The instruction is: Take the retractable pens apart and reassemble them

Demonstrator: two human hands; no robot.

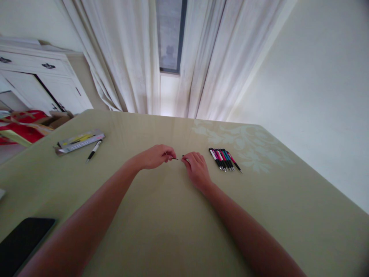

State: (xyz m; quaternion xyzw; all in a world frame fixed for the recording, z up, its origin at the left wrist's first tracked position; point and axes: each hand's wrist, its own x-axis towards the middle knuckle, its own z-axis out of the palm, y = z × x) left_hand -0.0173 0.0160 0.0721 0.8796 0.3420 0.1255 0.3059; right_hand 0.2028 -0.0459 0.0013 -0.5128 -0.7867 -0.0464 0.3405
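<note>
My left hand (157,156) rests on the green tablecloth (173,215) with its fingers pinched on a thin dark pen part (175,158) that points right. My right hand (197,167) lies just to the right, fingers curled on another small pen piece (184,158); the two pieces nearly meet between the hands. A row of several coloured pens (225,159) lies side by side just right of my right hand.
A single black-and-white pen (93,150) lies at the left next to a flat pen package (79,141). A dark phone (21,244) sits at the near left edge. White curtains, a window and a white cabinet stand behind the table.
</note>
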